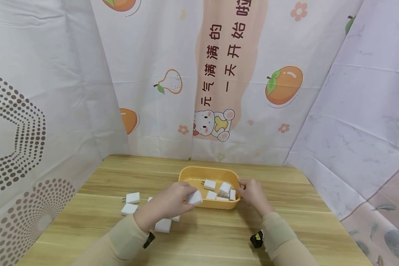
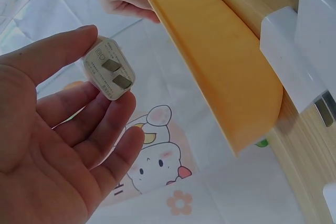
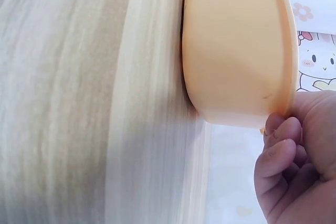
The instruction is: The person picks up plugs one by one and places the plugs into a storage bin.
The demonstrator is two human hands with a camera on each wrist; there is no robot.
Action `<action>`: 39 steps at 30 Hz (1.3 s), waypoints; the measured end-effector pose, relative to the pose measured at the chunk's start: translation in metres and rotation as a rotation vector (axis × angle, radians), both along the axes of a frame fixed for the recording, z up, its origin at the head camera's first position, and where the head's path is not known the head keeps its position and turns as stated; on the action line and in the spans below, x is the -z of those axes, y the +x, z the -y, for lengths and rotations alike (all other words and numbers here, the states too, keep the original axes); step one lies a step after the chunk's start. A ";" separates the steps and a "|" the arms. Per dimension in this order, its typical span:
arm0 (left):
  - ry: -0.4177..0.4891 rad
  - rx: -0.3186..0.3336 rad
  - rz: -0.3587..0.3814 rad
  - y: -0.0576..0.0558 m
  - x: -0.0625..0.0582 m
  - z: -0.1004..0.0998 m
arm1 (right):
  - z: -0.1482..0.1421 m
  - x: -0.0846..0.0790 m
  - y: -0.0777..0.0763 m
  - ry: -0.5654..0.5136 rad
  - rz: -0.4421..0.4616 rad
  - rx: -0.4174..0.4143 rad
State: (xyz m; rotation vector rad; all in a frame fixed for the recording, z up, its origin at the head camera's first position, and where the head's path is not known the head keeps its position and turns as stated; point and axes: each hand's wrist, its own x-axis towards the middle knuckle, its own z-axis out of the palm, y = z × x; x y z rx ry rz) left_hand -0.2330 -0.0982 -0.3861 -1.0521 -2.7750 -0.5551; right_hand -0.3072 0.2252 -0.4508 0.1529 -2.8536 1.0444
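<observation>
My left hand (image 1: 171,200) pinches a white two-prong charger plug (image 1: 194,198) between thumb and fingers, at the near left rim of a yellow plastic tray (image 1: 186,172). In the left wrist view the metal prongs of this charger plug (image 2: 109,69) face the camera. Several white charger plugs (image 1: 224,188) lie inside the tray. With curled fingers, my right hand (image 1: 251,193) grips the tray's right end by the rim; the right wrist view shows that hand (image 3: 299,156) at the tray's corner (image 3: 239,77).
More white charger plugs (image 1: 132,198) lie on the wooden table (image 1: 219,236) left of the tray, some partly hidden behind my left hand and forearm. A printed curtain (image 1: 146,122) hangs behind the table, and other curtains flank both sides.
</observation>
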 end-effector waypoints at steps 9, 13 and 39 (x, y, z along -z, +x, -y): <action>-0.007 -0.035 -0.072 -0.012 0.002 -0.004 | 0.001 0.001 0.001 0.030 -0.039 0.001; 0.008 -0.048 -0.063 -0.021 0.002 -0.005 | 0.000 0.001 0.001 0.036 -0.044 0.000; 0.013 -0.232 0.008 -0.081 0.003 -0.018 | 0.000 0.000 0.001 0.079 -0.049 0.002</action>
